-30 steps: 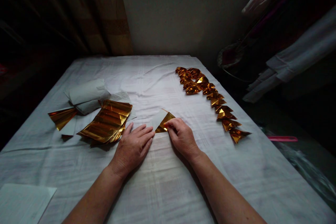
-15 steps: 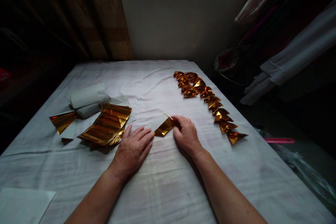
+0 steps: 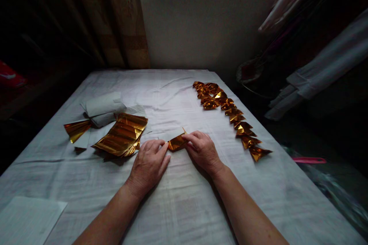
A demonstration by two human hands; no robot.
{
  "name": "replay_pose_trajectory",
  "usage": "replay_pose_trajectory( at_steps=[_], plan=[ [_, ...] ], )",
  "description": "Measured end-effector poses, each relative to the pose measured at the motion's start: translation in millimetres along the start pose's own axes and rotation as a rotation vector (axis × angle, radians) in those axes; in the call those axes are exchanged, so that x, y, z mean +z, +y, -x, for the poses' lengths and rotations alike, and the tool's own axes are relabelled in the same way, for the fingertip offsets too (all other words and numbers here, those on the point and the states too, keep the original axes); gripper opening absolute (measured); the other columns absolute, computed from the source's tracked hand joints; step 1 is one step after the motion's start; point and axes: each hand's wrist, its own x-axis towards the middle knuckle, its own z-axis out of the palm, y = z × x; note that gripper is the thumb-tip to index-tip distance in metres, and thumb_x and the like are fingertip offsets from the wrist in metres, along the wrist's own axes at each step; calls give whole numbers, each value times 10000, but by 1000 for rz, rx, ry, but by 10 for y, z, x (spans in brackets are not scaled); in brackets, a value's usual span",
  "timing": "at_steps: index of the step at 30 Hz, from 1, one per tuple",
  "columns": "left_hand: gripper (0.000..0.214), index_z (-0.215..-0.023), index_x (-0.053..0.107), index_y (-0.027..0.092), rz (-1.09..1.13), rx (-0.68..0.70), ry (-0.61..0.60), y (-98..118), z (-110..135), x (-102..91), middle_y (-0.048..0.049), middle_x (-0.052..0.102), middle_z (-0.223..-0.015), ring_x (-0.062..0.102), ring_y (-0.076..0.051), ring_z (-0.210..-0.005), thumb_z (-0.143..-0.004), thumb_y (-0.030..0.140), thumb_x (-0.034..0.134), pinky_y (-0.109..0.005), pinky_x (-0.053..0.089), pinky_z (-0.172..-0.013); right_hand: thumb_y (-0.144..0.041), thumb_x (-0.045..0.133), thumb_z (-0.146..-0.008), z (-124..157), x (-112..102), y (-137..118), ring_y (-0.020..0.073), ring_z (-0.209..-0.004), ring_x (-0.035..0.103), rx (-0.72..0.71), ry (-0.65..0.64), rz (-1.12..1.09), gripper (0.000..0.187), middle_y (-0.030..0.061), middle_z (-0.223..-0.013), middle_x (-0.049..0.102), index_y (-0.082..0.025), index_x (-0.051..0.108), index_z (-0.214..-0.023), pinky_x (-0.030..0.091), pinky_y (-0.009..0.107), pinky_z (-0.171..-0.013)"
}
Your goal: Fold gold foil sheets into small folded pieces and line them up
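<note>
Between my two hands, low over the cloth-covered table, is a partly folded sheet of gold foil paper [image 3: 176, 143], its pale back showing along the far side. My left hand [image 3: 150, 160] pinches its left end between thumb and fingers. At the right end, my right hand [image 3: 201, 149] has its thumb and fingertips closed on the edge. Just left of my left hand lies a fanned stack of gold foil sheets [image 3: 122, 134]. Over to the right runs a row of folded gold foil pieces [image 3: 235, 118], pointed at their ends.
White paper sheets [image 3: 104, 104] lie behind the stack, beside a loose gold sheet [image 3: 77, 130]. Another pale sheet [image 3: 30, 216] is at the near left corner. A wall [image 3: 207, 26] borders the table's far edge; a pink handle [image 3: 309, 160] shows beyond the right edge.
My left hand's fingers, flatter before, have drawn in and now pinch the foil paper's left end. The foil has become a narrower band. The view has shifted slightly.
</note>
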Motion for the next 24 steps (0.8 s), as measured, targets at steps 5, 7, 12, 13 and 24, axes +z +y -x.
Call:
replay_pose_trajectory(
  at_steps=[5,7,12,13,24],
  plan=[
    [312,-1217,605,174,45,6,-7,65,29,33,-113,659,-1144,593,-260,-1051,-934,262,508,-436,489,-954,-245,661,-878,2,2,-135,169,-776,558,-125,45,75,83,25,-812,645,-258,734,-914,385,289,-716],
    [301,-1213,607,185,64,1,-26,93,40,43,-107,653,-1172,590,-253,-1073,-940,259,506,-435,479,-979,-290,651,-896,5,-6,-200,163,-760,540,-154,43,90,94,27,-814,635,-264,739,-878,370,290,-707],
    [291,-1203,621,200,64,-6,-97,140,38,11,-90,656,-1178,590,-252,-1078,-934,273,540,-451,457,-995,-330,651,-905,24,-39,-195,178,-903,580,-214,-22,27,121,51,-1014,676,-286,747,-965,404,318,-812],
    [302,-1214,619,208,53,-4,-109,144,35,-2,-86,657,-1182,590,-255,-1079,-930,283,551,-459,448,-1001,-322,658,-901,30,-43,-159,176,-921,588,-219,-52,-7,130,46,-1029,681,-292,744,-993,411,320,-827],
    [376,-1295,580,243,-8,-14,-256,179,20,-117,-69,615,-1305,547,-266,-1205,-928,328,569,-474,339,-1096,-309,679,-882,62,4,71,168,-923,636,-140,-127,-205,83,16,-979,717,-290,752,-916,442,346,-863]
  ],
)
